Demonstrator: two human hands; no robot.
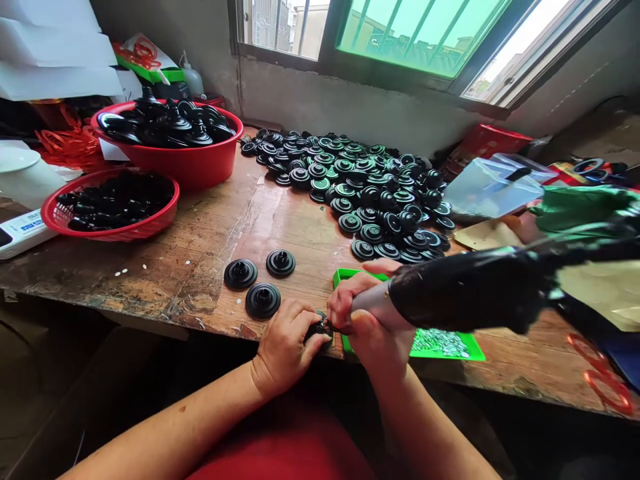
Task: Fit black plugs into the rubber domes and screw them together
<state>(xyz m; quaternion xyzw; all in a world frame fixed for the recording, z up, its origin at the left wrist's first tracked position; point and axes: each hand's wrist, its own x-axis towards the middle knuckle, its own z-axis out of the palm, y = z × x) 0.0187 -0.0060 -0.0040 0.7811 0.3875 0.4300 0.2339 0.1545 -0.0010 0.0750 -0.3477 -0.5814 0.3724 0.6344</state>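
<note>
My left hand [286, 343] grips a round black disc part [319, 329] at the table's front edge, its fingers and thumb closed around the part. In my right hand [373, 337] is a power screwdriver [463, 290] with a grey front and a black-wrapped body, slanting up to the right. The tool's front end points at the held part; its tip is hidden by my fingers. Beside my left hand lie three more black disc parts, the nearest disc [263, 301] with its hub up. Under my right hand, a green tray [479, 355] holds many small silvery pieces, probably screws.
A large pile of black discs [350, 180] spreads below the window. At left stand a red basin [185, 160] of discs and a red basket [163, 227] of black parts. A clear plastic box [493, 187] sits at right, and red rings [607, 390] lie near the front edge.
</note>
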